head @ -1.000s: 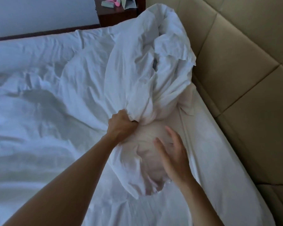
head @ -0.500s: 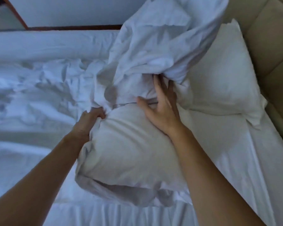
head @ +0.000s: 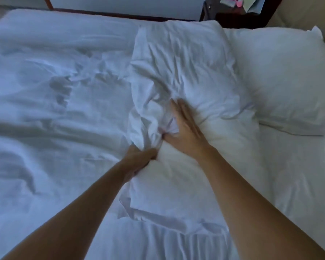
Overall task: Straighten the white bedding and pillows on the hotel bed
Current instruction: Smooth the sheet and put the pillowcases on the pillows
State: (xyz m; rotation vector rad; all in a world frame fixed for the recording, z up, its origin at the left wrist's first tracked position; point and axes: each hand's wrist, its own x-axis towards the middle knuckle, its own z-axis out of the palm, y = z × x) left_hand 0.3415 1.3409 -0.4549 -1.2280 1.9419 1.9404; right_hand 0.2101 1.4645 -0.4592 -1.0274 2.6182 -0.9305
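While the duvet was still wrinkled, the pillow was gripped by the left hand and pressed by the flat, open right hand.

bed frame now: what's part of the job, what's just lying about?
Job:
- left hand, gripping bunched fabric
- right hand, flat on near pillow
- rumpled duvet
- far pillow
- bedsheet

Lying about:
- dark nightstand
- pink and pale items on it, too blurred to identify
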